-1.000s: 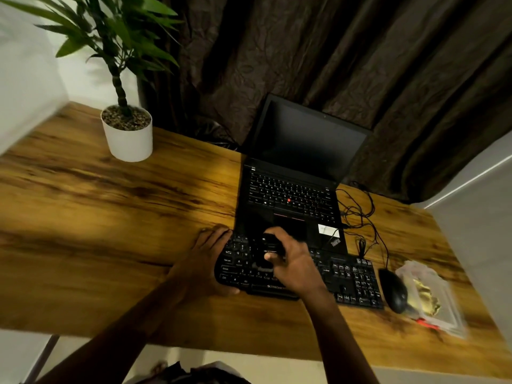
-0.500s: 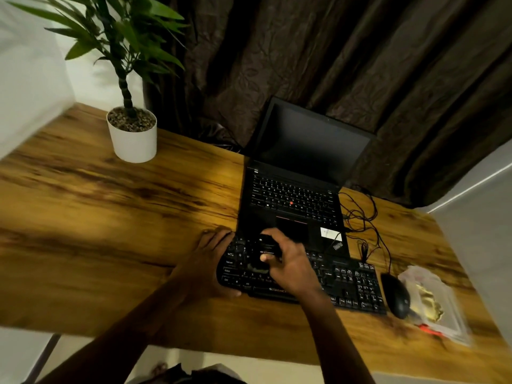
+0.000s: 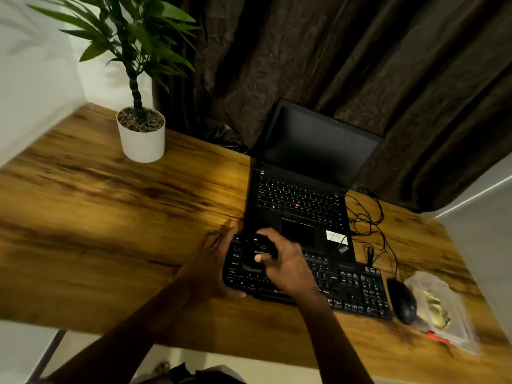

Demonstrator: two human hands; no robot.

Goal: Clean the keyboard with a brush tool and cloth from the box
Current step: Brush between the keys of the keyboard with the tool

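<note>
Black keyboard (image 3: 346, 286) lies flat nr desk (image 3: 110, 217) front edge, black brush tool (image 3: 262, 246) gripped over its left keys, blurry clear box (image 3: 468, 336) w/ yellowish cloth (image 3: 435, 310) far right.

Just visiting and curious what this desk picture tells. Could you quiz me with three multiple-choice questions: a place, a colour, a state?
1. Where does the mouse lie? A) on the floor B) just right of the keyboard C) on a chair
2. What colour is the plant pot? A) white B) red C) blue
3. How is the laptop? A) shut B) open, screen dark C) open, screen bright

Answers: B, it sits by the keyboard's right end; A, the pot is plain white; B, its lid stands up and the screen is black.
</note>
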